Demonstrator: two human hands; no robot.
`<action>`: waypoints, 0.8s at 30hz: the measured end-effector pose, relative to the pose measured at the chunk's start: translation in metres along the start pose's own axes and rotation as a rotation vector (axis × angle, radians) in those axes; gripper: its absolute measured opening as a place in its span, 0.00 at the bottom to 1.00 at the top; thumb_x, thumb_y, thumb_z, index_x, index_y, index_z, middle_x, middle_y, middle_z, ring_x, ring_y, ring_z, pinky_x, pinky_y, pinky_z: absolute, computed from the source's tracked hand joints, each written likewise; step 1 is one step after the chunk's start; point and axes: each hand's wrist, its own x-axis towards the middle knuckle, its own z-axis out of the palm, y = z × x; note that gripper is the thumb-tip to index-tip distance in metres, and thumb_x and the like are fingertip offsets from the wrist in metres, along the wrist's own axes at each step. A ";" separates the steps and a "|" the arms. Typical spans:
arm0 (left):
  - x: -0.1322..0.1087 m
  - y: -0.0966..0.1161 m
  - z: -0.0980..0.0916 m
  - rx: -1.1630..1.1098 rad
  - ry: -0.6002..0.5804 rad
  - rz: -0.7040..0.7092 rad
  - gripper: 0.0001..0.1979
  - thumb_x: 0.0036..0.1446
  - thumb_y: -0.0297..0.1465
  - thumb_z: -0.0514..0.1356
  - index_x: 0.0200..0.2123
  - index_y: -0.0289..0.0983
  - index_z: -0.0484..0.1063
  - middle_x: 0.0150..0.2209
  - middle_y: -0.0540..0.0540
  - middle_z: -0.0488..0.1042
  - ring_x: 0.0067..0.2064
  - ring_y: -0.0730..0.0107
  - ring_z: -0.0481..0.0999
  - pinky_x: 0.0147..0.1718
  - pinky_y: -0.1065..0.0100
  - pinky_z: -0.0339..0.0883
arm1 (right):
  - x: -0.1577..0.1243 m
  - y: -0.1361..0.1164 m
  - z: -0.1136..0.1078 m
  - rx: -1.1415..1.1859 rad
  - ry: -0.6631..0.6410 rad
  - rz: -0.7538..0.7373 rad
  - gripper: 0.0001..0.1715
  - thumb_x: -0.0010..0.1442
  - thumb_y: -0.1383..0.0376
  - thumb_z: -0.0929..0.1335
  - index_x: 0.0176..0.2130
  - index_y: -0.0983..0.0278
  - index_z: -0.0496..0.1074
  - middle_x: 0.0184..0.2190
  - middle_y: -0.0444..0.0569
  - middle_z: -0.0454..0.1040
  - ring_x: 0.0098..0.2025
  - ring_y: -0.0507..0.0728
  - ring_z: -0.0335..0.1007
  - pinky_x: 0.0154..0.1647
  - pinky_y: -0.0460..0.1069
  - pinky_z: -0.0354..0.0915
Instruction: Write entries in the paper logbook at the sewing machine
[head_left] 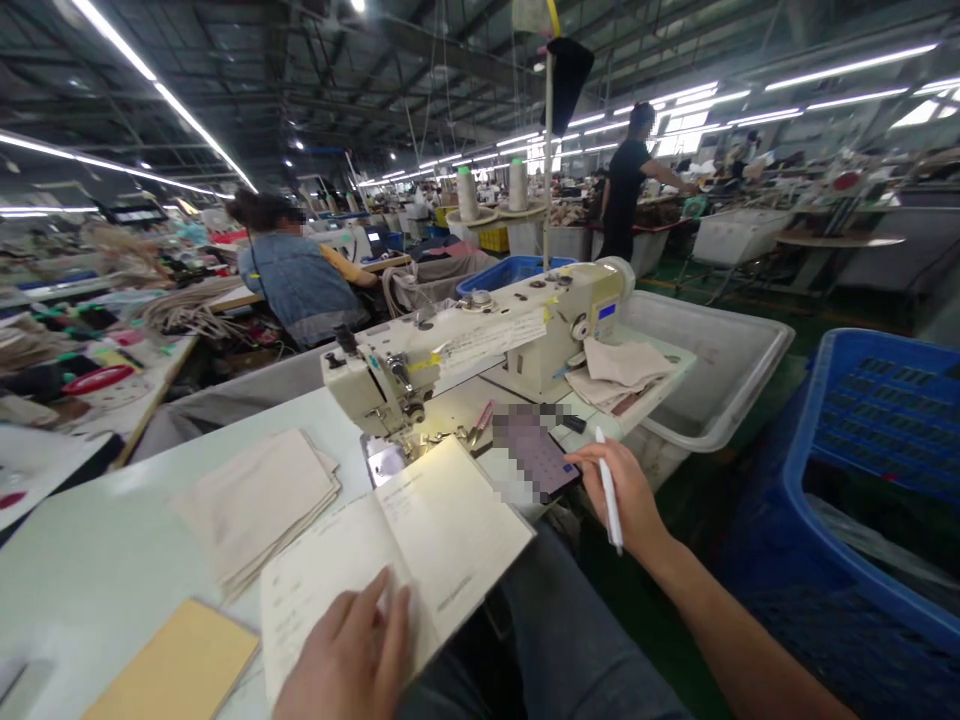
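An open notebook with some handwriting lies at the table's front edge, partly over my lap. My left hand rests on its left page, fingers stretched out. In my right hand is a white pen, held slanting between the fingers. A fingertip of that hand touches or nearly touches the right edge of a phone, whose screen is partly blurred out. Behind the notebook stands a sewing machine. A stack of beige fabric pieces is left of the notebook, with a tan card or booklet nearer me.
More beige fabric lies at the machine's right end. A white bin and a blue plastic basket stand to the right. Ahead sits a person in a denim vest; another person in dark clothes stands farther back.
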 end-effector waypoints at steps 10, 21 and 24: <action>0.029 0.060 0.020 0.114 -0.088 -0.093 0.22 0.65 0.39 0.45 0.56 0.36 0.63 0.63 0.38 0.62 0.56 0.52 0.69 0.49 0.54 0.72 | -0.001 0.002 -0.011 -0.056 -0.017 -0.024 0.08 0.65 0.68 0.64 0.42 0.60 0.72 0.37 0.48 0.76 0.40 0.59 0.72 0.48 0.55 0.66; 0.029 0.061 0.019 0.154 -0.104 -0.087 0.23 0.66 0.41 0.42 0.56 0.36 0.62 0.64 0.38 0.61 0.55 0.55 0.72 0.46 0.55 0.74 | 0.000 -0.003 -0.012 -0.052 -0.013 -0.017 0.09 0.65 0.68 0.63 0.43 0.60 0.72 0.38 0.50 0.76 0.40 0.60 0.72 0.48 0.56 0.67; 0.029 0.060 0.020 0.164 -0.091 -0.081 0.23 0.66 0.41 0.41 0.56 0.36 0.62 0.63 0.37 0.62 0.53 0.55 0.74 0.44 0.55 0.75 | 0.000 -0.002 -0.013 -0.058 -0.013 -0.012 0.09 0.65 0.68 0.63 0.42 0.60 0.72 0.37 0.50 0.76 0.40 0.61 0.72 0.49 0.56 0.67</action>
